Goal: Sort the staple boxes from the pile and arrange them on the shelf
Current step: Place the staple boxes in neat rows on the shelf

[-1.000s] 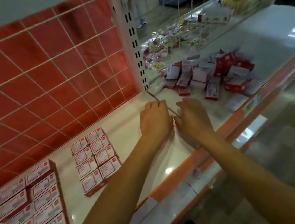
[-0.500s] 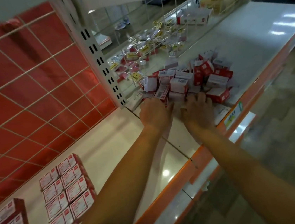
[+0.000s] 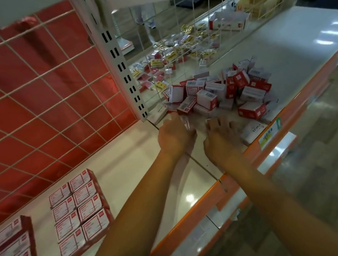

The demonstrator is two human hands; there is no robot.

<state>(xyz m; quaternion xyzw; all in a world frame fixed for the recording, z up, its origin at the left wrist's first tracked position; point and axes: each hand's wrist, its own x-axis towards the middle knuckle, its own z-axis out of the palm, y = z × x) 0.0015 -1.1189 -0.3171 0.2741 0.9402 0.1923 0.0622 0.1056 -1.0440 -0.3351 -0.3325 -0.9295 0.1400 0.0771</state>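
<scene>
At the edge of the pile (image 3: pixel 207 99), left hand (image 3: pixel 175 136) and right hand (image 3: pixel 222 138), palms down, cannot tell either grip.

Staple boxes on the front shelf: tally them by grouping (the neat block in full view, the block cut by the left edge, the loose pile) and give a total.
Neat block in full view: 8 showing on top, 2 columns of 4
Block at the left edge: cut off by the frame, cannot count
Loose pile: jumbled and overlapping, cannot count
Total countable: 8
</scene>
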